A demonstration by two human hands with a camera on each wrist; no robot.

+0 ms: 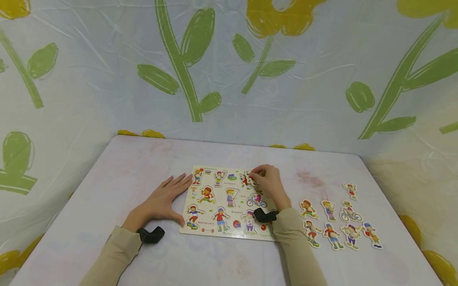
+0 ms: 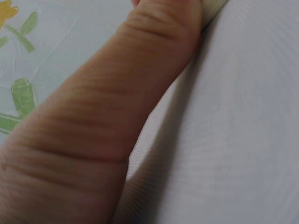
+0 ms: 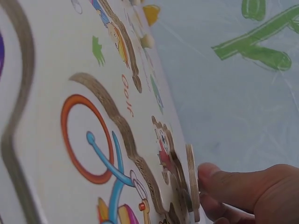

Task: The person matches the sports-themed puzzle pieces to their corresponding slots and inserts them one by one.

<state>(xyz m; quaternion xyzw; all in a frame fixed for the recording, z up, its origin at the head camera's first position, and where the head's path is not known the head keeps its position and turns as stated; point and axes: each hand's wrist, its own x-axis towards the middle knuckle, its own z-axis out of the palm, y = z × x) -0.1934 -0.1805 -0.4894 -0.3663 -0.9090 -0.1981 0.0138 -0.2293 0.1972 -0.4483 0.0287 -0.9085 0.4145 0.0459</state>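
Note:
A wooden peg puzzle board with printed sports figures lies on the table. My left hand rests at its left edge, thumb and fingers spread, fingertips right at the border. In the left wrist view the thumb fills much of the picture. At the board's top right corner my right hand pinches a wooden puzzle piece between thumb and fingers. That piece stands close over a recess with a red printed figure, seen edge-on in the right wrist view. The right forearm covers the board's lower right corner.
Several loose figure pieces lie in rough rows right of the board, among them a cyclist, a golfer and a runner. A flower-printed curtain stands behind the table. A black wrist camera sits on the left wrist.

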